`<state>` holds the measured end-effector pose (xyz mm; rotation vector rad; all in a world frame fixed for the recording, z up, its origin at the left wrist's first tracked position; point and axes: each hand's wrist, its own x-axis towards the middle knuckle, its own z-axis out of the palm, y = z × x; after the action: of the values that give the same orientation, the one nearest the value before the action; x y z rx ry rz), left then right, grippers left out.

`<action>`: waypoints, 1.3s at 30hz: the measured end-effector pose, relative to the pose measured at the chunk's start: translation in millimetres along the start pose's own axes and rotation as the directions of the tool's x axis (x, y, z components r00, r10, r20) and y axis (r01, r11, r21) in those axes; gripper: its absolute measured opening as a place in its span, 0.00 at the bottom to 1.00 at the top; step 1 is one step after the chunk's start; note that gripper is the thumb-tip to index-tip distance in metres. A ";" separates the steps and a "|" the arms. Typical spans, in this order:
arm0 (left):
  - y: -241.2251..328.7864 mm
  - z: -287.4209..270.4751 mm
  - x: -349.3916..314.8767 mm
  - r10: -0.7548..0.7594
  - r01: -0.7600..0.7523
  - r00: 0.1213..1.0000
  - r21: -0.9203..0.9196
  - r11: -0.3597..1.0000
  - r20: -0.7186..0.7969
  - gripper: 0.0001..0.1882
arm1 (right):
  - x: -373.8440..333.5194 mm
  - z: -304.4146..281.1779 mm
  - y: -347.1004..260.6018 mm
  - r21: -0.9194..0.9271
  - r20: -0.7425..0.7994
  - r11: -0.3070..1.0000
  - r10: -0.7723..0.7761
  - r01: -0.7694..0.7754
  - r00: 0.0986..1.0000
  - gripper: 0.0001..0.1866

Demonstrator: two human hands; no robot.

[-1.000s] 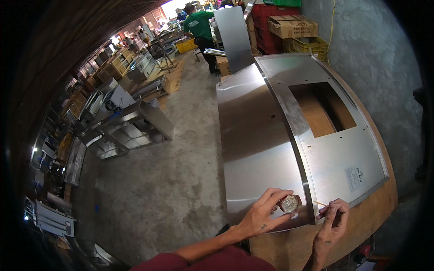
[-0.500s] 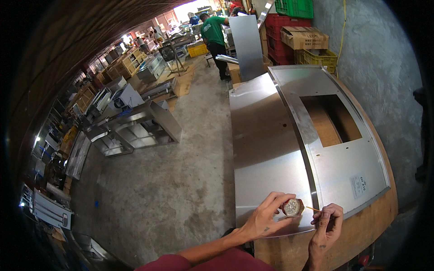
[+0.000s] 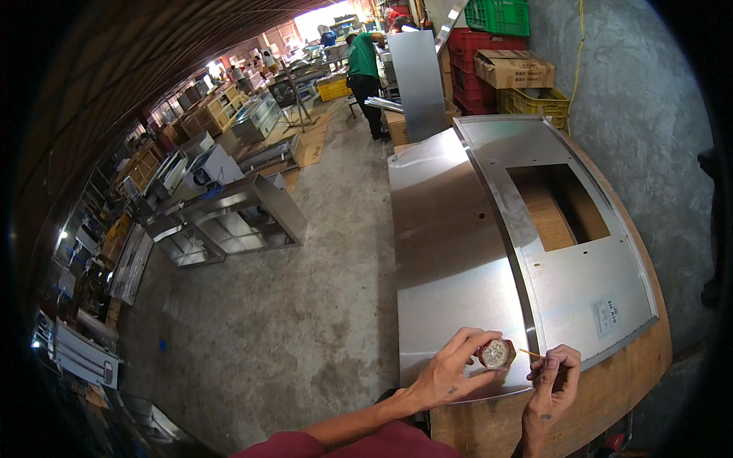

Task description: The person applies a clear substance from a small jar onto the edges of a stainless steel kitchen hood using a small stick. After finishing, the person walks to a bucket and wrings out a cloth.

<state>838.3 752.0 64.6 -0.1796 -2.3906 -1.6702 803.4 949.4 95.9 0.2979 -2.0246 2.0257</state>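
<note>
My left hand (image 3: 450, 372) grips a small red-sided jar (image 3: 496, 354) between thumb and fingers, its round, whitish, lumpy-looking face turned up toward me. I cannot make out whether that face is a lid or the contents. Just to the right, my right hand (image 3: 557, 379) pinches a thin yellowish stick (image 3: 532, 353), whose far tip points at the jar with a small gap between them. Both hands are above the near end of a bare metal sheet (image 3: 450, 305) and a metal panel (image 3: 565, 282) with a rectangular cutout, lying side by side.
A wooden tabletop (image 3: 504, 424) carries the sheets. A metal frame (image 3: 229, 221) stands on the concrete floor (image 3: 321, 320) to the left. Behind the table are an upright metal sheet (image 3: 420, 84), stacked crates (image 3: 473, 72) and a cardboard box (image 3: 515, 69). A person in green (image 3: 363, 57) stands farther back.
My hands keep almost the same hold and place, with the stick still pointing at the jar. The view has shifted slightly, and the person in green appears a little farther right and bent forward.
</note>
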 end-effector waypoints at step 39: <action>3.0 6.3 3.6 0.044 -0.044 0.999 -0.010 0.999 0.013 0.36 | -7.3 -8.7 1.8 -0.045 -0.024 0.999 0.007 -0.008 1.000 0.02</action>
<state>834.8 758.9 66.1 -0.2437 -2.3704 -1.6666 810.0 957.8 91.7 0.2560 -2.0567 1.9754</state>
